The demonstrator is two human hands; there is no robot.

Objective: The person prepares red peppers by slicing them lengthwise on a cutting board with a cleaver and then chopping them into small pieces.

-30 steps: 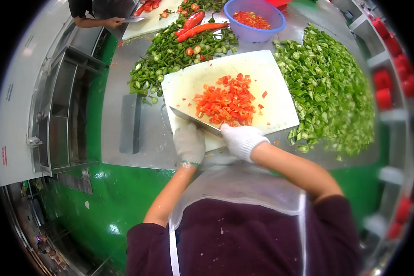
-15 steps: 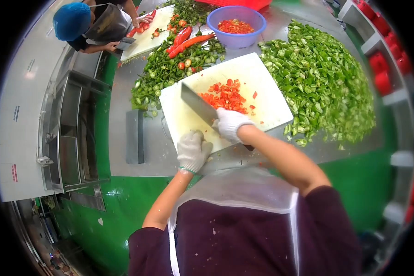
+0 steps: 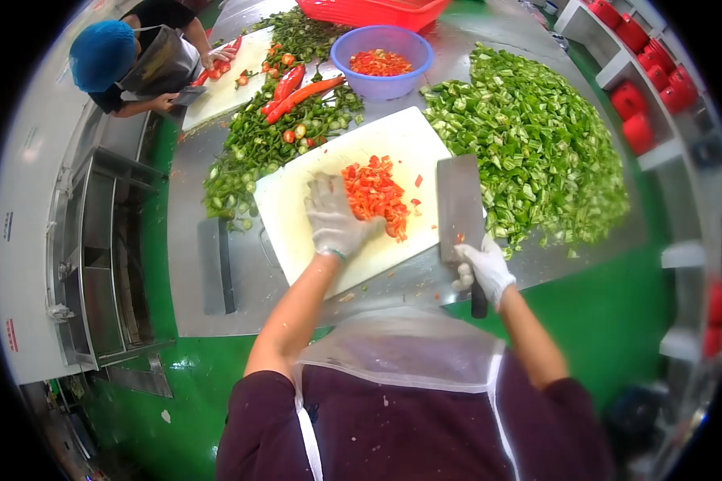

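Chopped red pepper lies in a heap on the white cutting board. My left hand, in a white knit glove, is open with fingers stretched out on the board, its thumb side against the heap's left and lower edge. Over at the board's right edge, my gloved right hand grips a cleaver near where blade meets handle. The broad blade shows its flat side, a few red bits stuck to it, and its dark handle points down toward my apron.
Cut green pepper is piled on the steel table at right. A purple bowl of red pieces and a red basket stand behind. Pepper stems, whole red peppers and a dark block lie left. A co-worker cuts peppers.
My left hand has moved up from the board's lower edge to the red heap. My right hand has carried the cleaver from the board's middle to its right edge. The view has shifted slightly.
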